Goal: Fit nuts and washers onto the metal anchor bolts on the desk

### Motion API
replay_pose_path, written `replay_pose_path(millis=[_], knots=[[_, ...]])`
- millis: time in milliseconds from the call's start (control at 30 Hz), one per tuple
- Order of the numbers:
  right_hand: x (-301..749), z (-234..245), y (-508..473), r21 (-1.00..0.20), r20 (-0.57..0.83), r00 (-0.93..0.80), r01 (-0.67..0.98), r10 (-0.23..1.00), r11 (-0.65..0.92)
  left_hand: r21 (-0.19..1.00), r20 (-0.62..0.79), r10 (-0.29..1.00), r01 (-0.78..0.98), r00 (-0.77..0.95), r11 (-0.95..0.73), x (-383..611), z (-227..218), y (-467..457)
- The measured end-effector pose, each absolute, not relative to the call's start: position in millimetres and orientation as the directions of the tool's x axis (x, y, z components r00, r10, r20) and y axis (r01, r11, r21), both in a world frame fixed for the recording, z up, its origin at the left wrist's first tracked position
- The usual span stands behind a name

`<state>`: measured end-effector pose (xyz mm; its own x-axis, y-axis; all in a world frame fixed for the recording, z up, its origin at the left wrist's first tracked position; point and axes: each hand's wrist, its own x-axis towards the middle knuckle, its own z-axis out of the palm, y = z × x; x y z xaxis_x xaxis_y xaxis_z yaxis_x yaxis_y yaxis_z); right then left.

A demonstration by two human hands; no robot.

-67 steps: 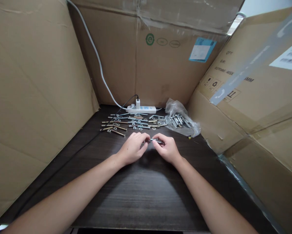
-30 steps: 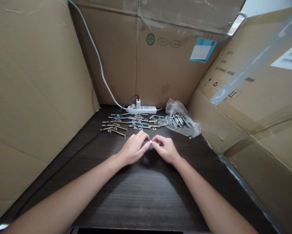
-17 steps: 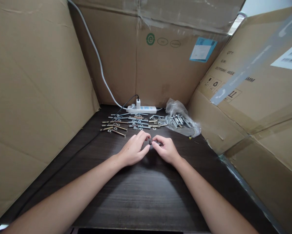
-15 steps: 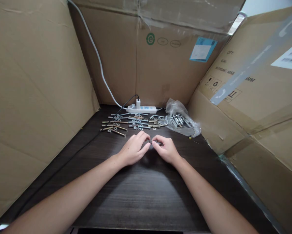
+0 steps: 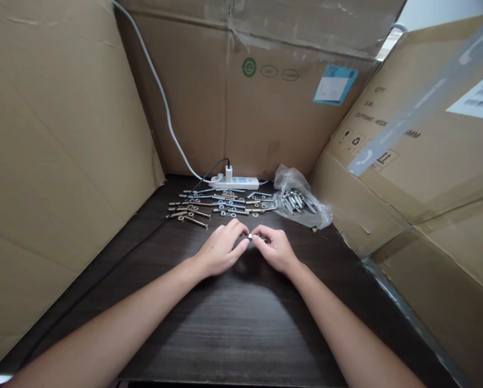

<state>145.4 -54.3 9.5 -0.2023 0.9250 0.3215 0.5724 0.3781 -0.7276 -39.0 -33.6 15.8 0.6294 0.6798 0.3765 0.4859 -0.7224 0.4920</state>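
Observation:
My left hand (image 5: 221,249) and my right hand (image 5: 277,249) meet over the middle of the dark wooden table (image 5: 233,318). Between the fingertips sits a small metal bolt (image 5: 250,236), only its bright end showing. Fingers of both hands are curled and pinched on it, the right hand covering most of its length. Just beyond the hands lie rows of bolts, nuts and washers (image 5: 221,205). A clear plastic bag of bolts (image 5: 298,200) lies to the right of them.
Cardboard boxes wall the table on the left (image 5: 59,151), back (image 5: 249,91) and right (image 5: 422,161). A white power strip (image 5: 233,182) with a plugged charger lies at the back; its white cable (image 5: 160,97) climbs up the left corner. A thin black cable (image 5: 116,253) runs along the left.
The hands have stayed in place; the fingers shifted slightly on the bolt, which was more exposed 2.2 s ago and is mostly covered by the right hand now.

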Motion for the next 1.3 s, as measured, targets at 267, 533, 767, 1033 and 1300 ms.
replay_pose_path(millis=[267,533,767,1033,1300], knots=[[146.9,8.4,-53.0,-0.734,0.328,-0.211,0.556,0.921,0.389,0.474,0.364,0.662,0.482,0.655,-0.737,-38.4,15.9,-33.4],[146.2,8.8,-54.4,-0.73,0.329,-0.205,0.564,0.922,0.386,0.517,0.371,0.694,0.483,0.617,-0.706,-38.6,16.7,-34.7],[147.3,6.7,-52.7,-0.727,0.325,-0.214,0.567,0.921,0.388,0.456,0.344,0.673,0.51,0.655,-0.729,-38.0,17.1,-33.6],[146.0,7.8,-52.8,-0.73,0.332,-0.211,0.56,0.919,0.392,0.48,0.372,0.678,0.493,0.634,-0.725,-39.9,18.1,-35.7],[145.9,9.3,-53.5,-0.73,0.321,-0.226,0.559,0.92,0.392,0.39,0.318,0.653,0.533,0.687,-0.751,-38.6,16.3,-33.1]])
